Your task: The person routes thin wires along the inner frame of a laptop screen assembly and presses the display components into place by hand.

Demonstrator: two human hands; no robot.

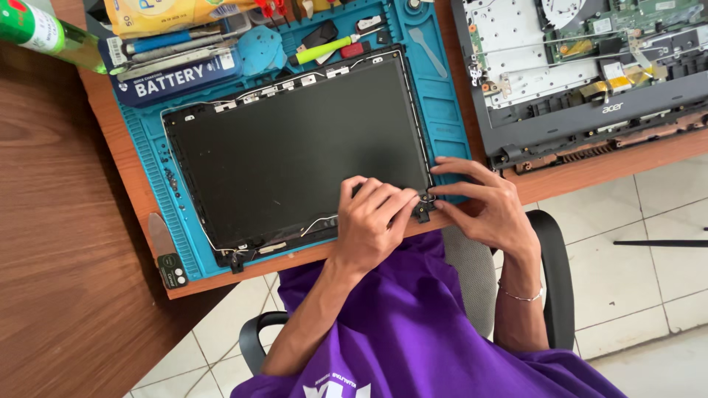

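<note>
A laptop screen lid (295, 147) lies face up on a blue repair mat (442, 110), dark panel showing, with metal brackets and thin cables along its edges. My left hand (372, 221) rests with curled fingers on the lid's near right corner, fingertips at the small black hinge (423, 210). My right hand (487, 206) comes in from the right, its thumb and fingers pinching at that same hinge. A thin bracelet is on my right wrist. What lies under my left fingers is hidden.
An opened laptop base (590, 81) with exposed boards sits on the table at the upper right. Along the mat's far edge lie a green-handled screwdriver (324, 50), a blue box (177, 77) and other tools. A green bottle (44, 33) stands far left. A chair and tiled floor are below.
</note>
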